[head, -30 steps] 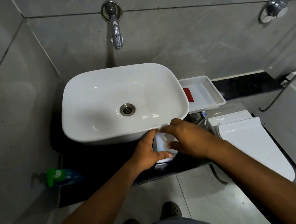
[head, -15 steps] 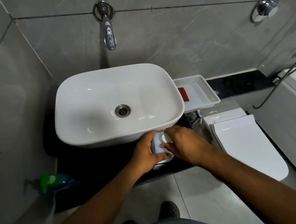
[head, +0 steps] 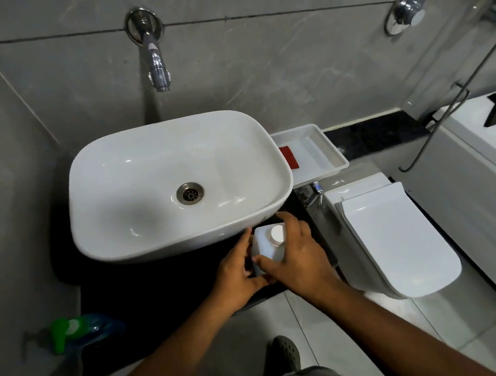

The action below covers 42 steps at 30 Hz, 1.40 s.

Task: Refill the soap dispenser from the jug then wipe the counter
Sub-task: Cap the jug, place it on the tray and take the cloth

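While the white cap (head: 277, 234) sits on the jug (head: 265, 250), pictured mid-grasp at the front right corner of the dark bench (head: 165, 289), just below the rim of the white basin (head: 177, 188). Left hand (head: 239, 275) curled against the jug's near left side; right hand (head: 296, 259) wrapped over its right shoulder, fingers (head: 289, 218) bent round the far edge beside the cap — both sets clamped on the plastic, thumbs meeting at the near face. Standing upright, base on the bench, touching or all but touching the basin wall.

Well apart, at the far left end of the bench: the soap dispenser (head: 81, 328), blue-bodied with a green pump top, untouched and, as far as can be told, unopened.

Judged an early stage — nothing poured, jug apparently closed, dispenser not yet brought near. Left to do: uncapping, opening the dispenser, pouring, closing both, then wiping. No cloth clearly in view; a red item (head: 288, 157) in the white tray (head: 325, 150) beside the basin too indistinct to name.
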Each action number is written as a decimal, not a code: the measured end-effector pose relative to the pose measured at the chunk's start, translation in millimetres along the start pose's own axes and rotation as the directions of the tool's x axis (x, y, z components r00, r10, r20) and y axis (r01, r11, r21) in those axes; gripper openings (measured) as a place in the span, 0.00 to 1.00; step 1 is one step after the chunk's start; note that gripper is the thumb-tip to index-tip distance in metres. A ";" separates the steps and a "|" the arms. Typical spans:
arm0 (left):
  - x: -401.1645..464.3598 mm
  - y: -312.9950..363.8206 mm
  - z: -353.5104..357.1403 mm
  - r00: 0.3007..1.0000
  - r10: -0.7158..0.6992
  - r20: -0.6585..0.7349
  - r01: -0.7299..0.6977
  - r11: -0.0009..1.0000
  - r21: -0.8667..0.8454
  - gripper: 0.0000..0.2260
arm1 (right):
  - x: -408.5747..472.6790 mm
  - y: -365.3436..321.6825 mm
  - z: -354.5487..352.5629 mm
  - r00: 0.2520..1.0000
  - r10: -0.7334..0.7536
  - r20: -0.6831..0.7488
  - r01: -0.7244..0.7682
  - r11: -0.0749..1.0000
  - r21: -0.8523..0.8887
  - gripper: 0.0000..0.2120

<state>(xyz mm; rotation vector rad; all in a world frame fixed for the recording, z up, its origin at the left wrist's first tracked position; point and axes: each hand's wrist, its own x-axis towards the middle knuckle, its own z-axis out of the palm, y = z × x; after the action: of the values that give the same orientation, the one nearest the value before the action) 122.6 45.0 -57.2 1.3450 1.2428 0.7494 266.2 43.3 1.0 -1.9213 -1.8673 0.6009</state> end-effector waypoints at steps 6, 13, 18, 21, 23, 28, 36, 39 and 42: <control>-4.4 -20.8 3.2 0.998 -0.018 -0.053 0.036 0.934 0.356 0.31 | 5.7 38.0 -14.9 0.986 0.094 -0.138 -0.071 0.984 0.162 0.33; 55.5 8.0 68.6 0.974 0.121 0.191 -0.225 0.583 0.781 0.33 | 43.4 125.5 -75.8 0.916 0.332 -0.224 -0.263 0.921 0.287 0.34; 150.9 25.7 122.9 0.978 0.122 0.169 -0.205 0.418 0.885 0.39 | 100.5 177.1 -116.5 0.937 0.263 -0.229 -0.209 0.950 0.233 0.33; 204.7 26.1 137.9 0.985 0.109 0.133 -0.164 0.359 0.919 0.42 | 145.4 207.8 -134.4 0.949 0.224 -0.222 -0.175 0.959 0.222 0.33; 238.8 24.4 141.3 0.993 0.085 0.085 -0.111 0.372 0.922 0.43 | 182.1 225.7 -140.8 0.958 0.189 -0.216 -0.142 0.966 0.214 0.33; 280.0 7.8 144.5 0.998 0.058 -0.027 0.006 0.345 0.939 0.49 | 274.3 257.9 -139.2 0.975 0.106 -0.193 -0.068 0.979 0.194 0.32; 277.8 7.2 144.7 0.992 0.086 -0.094 0.052 0.400 0.915 0.49 | 409.9 266.8 -109.5 0.986 0.087 -0.144 -0.047 0.964 0.260 0.32; 279.2 6.5 144.3 0.984 0.114 -0.134 0.071 0.436 0.897 0.49 | 450.6 264.4 -92.2 0.989 0.089 -0.117 -0.058 0.967 0.248 0.33; 281.3 4.1 146.9 0.980 0.145 -0.134 0.051 0.473 0.879 0.48 | 480.4 261.2 -75.0 0.993 0.081 -0.088 -0.059 0.972 0.228 0.32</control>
<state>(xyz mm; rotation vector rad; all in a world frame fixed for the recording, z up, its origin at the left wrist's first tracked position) 331.1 268.3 -143.1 2.1941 1.8906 0.2054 533.9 515.9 -97.4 -1.8399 -1.6030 0.6962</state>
